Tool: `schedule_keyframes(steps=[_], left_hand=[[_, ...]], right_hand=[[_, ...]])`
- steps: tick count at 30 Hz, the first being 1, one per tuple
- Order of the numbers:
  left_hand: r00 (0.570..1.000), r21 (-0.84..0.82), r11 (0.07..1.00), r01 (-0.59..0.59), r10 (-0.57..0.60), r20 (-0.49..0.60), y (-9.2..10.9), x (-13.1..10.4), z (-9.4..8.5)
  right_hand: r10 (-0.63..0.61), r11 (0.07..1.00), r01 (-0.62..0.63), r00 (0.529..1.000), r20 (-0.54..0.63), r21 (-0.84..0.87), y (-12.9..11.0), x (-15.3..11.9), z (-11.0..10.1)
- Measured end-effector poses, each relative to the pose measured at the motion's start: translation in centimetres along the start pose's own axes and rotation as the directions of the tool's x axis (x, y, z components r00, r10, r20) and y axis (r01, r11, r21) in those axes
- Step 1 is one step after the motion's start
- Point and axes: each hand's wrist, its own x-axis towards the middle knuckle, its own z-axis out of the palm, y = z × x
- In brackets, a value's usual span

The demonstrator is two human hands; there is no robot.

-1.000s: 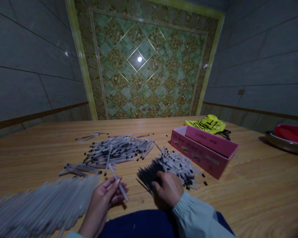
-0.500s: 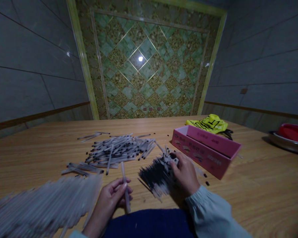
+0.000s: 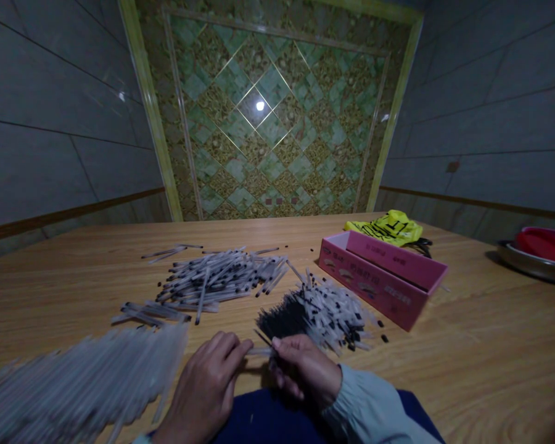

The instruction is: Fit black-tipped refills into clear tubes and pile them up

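Observation:
My left hand (image 3: 209,382) is closed on a clear plastic tube (image 3: 259,352), which points right toward the other hand. My right hand (image 3: 305,370) pinches a thin dark stick (image 3: 263,337) at the tube's right end. Beyond it lies a heap of short clear pieces with black parts (image 3: 335,311), with dark bristly sticks (image 3: 284,317) on its left side. A pile of capped clear tubes (image 3: 226,277) lies further back, left of centre. Many long clear tubes (image 3: 83,376) are spread at the near left.
A pink open box (image 3: 374,274) stands right of the heap. Behind it is a yellow bag (image 3: 393,228) with black print. A metal tray (image 3: 531,262) with red things sits at the far right. Small black bits dot the wooden table (image 3: 481,320).
My right hand has left the heap of short pieces and moved left and nearer, now with a dark stick. My left hand has turned over, and its tube has swung from upright to sideways.

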Motion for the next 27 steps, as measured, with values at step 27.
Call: schedule_keyframes(steps=[27], left_hand=[[0.976, 0.035, 0.990, 0.137, -0.141, 0.168, 1.2, 0.4, -0.7]], right_hand=[[-0.588, -0.187, 0.333, 0.715, 0.377, -0.924, -1.7, -2.1, -0.7]])
